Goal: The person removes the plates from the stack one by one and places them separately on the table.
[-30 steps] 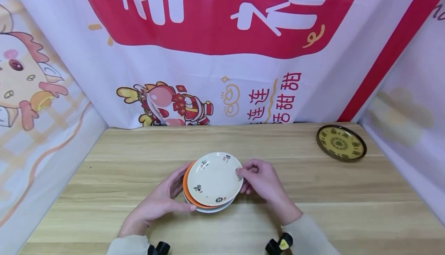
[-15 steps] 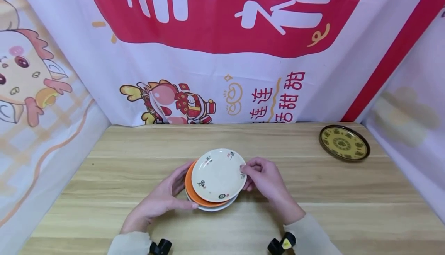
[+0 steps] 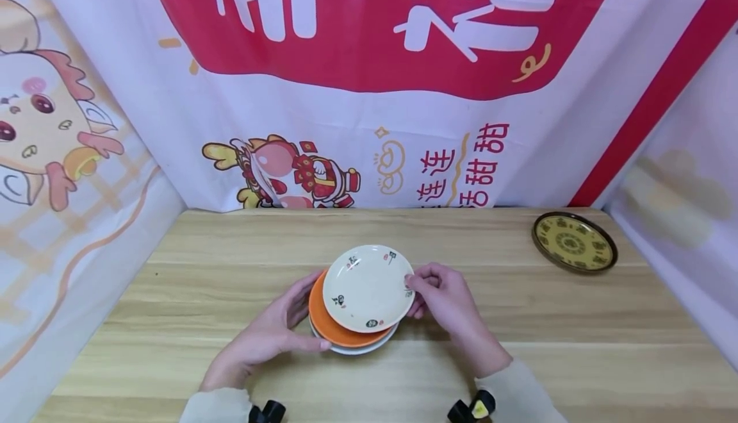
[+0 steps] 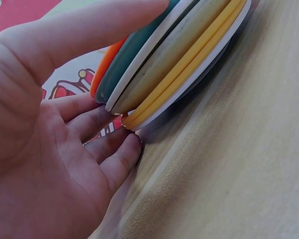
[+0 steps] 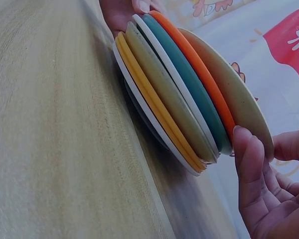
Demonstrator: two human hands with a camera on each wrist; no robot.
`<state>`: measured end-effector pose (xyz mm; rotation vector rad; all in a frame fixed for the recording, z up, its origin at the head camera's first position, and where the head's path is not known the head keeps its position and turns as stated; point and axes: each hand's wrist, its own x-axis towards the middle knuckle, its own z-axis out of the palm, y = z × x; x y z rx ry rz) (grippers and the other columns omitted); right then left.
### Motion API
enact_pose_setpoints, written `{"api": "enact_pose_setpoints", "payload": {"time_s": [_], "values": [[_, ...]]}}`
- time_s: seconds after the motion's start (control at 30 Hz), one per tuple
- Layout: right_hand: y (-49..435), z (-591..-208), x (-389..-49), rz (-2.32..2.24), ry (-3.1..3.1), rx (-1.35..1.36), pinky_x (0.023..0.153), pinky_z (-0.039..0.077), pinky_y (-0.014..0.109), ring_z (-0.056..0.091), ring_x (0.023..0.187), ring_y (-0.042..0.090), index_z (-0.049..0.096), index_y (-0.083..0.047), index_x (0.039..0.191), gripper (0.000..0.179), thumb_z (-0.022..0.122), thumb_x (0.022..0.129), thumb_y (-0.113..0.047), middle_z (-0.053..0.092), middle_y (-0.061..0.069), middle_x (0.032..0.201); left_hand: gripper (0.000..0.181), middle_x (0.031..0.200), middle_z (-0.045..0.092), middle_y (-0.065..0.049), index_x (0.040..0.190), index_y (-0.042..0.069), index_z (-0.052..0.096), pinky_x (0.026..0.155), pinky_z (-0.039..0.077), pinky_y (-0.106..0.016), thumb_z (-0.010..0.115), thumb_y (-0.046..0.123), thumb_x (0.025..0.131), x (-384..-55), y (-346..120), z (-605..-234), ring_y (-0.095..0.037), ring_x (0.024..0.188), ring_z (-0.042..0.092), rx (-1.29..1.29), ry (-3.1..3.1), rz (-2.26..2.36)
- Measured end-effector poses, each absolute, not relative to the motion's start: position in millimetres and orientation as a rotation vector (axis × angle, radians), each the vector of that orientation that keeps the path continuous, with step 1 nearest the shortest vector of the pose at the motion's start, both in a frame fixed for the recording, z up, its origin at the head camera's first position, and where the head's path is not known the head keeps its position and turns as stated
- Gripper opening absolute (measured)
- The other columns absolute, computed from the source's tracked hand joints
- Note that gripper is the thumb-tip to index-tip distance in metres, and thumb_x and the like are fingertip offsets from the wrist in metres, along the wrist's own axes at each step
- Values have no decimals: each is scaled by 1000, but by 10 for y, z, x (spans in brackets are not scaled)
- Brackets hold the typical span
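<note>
Left hand (image 3: 277,330) curls a wide grip round the plate stack (image 5: 164,99), well inside the far edge of the bench (image 3: 230,256); right hand (image 3: 446,298) pinches the white plate (image 3: 369,290) above the orange plate (image 3: 323,317). Separating it seems the step; next likely needs level lifting.

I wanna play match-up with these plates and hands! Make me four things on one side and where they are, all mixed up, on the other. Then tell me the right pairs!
Things
1. Cream plate
2. Orange plate
3. Dark-rimmed plate
4. Left hand

Places
A. By itself near the back right corner of the table
B. Around the left side of the stack
C. Pinched at its edge by the right hand
D. Second from the top

Right pairs: 1-C, 2-D, 3-A, 4-B
</note>
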<state>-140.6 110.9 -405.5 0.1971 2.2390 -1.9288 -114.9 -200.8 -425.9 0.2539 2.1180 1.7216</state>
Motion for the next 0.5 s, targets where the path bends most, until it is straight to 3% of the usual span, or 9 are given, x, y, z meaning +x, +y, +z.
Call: {"api": "enact_pose_setpoints", "payload": {"time_s": [0.5], "values": [[1131,-4056,-1426,-1936,2237,206,58,61,26,68,64,19,69,0,113,19,71,102,-17,72,10,83,116,179,27,-2,170,25,28,138,19,-54,97,14,78,-1138,-2005,-4256,-36,167,23,246,2118,1719]]}}
